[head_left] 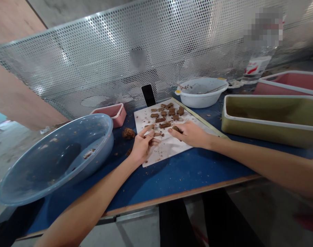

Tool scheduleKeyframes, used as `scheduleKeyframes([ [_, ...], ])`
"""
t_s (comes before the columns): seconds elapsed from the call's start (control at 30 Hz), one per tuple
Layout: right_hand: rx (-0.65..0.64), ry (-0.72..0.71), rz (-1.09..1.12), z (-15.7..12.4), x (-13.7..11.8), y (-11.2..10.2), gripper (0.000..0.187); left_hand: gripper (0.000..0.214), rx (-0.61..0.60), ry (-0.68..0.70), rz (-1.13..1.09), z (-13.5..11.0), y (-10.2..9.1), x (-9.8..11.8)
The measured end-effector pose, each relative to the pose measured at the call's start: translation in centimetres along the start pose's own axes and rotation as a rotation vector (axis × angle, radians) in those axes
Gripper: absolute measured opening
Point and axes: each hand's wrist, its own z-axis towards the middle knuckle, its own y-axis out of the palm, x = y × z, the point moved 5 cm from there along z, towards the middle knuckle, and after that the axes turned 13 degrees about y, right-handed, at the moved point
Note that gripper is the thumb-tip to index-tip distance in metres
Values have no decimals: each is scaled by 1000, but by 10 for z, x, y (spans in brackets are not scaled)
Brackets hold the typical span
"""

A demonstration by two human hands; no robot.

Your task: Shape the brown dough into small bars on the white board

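Head view: two bare hands work low over a white board (pixel 172 149).
Right hand (pixel 191 134): thumb and fingers drawn in around a dark brown piece (pixel 177 129), over the board's right side; the narrow grip presumably steadies it without crushing.
Left hand (pixel 141 144): at the board's left edge, fingers half curled; whether they grip anything cannot be told.
Brown blocks (pixel 163 113): loosely lined up on the board's far part, likely to keep them out of the hands' way.
Reddish-brown lump (pixel 128 133): left of the board, within easy reach.
Containers: blue basin (pixel 107 144) and pink box (pixel 119 116) left; white basin (pixel 203 100) far right of the board; green trough (pixel 262 128) right.
Surface: blue tabletop (pixel 151 181), scattered with crumbs; the board probably catches most.
Room: perforated metal panel (pixel 100 68) along the far side; grey floor below.
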Motion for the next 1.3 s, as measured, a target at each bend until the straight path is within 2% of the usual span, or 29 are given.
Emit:
scheduleKeyframes([
  [0.17,-76,-12,94,1,-1,2,56,78,-7,-21,-198,-1,9,7],
  [0.3,-64,36,120,2,3,4,44,97,-77,-18,-207,-2,12,12],
  [0.43,-26,-45,111,0,0,5,47,112,-131,42,-176,-1,10,13],
  [0.6,-38,-51,101,0,1,6,49,99,-133,113,-136,1,6,10],
  [0.9,-38,-32,86,2,2,8,49,93,-159,103,-149,-8,16,17],
  [1.07,-41,-33,88,1,2,7,49,66,-173,104,-169,-12,24,17],
  [1.13,-40,-29,88,1,2,7,49,62,-165,101,-161,-13,23,14],
  [1.2,-33,-35,84,1,3,8,48,67,-148,112,-143,-12,20,11],
  [1.3,-27,-55,98,1,4,8,48,88,-169,129,-90,-9,14,6],
])
